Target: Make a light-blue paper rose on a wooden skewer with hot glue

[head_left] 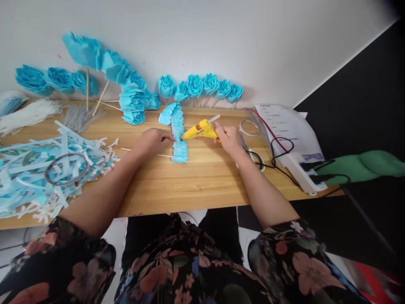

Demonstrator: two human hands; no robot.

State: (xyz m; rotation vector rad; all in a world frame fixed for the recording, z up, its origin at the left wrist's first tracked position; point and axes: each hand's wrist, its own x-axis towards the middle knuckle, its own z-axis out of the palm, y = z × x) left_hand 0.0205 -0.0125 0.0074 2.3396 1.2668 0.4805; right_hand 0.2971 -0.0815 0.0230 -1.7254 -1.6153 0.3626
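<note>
A yellow hot glue gun [200, 131] with a glue stick poking from its back is gripped in my right hand [228, 137]. Its nozzle points left and meets a strip of blue crepe-paper petals [179, 148] lying lengthwise on the wooden table. The strip's far end curls left. My left hand [153, 141] is closed, its fingertips at the strip's left edge. A thin wooden stick [164, 156] shows between that hand and the strip's near end.
Finished blue paper flowers [195, 86] on sticks lean along the wall. Paper scraps [63, 169] and a ring [67, 169] cover the left side. At right are a tape roll [249, 127], scissors [255, 160], printed sheets [286, 126] and a power strip [303, 173] with black cords.
</note>
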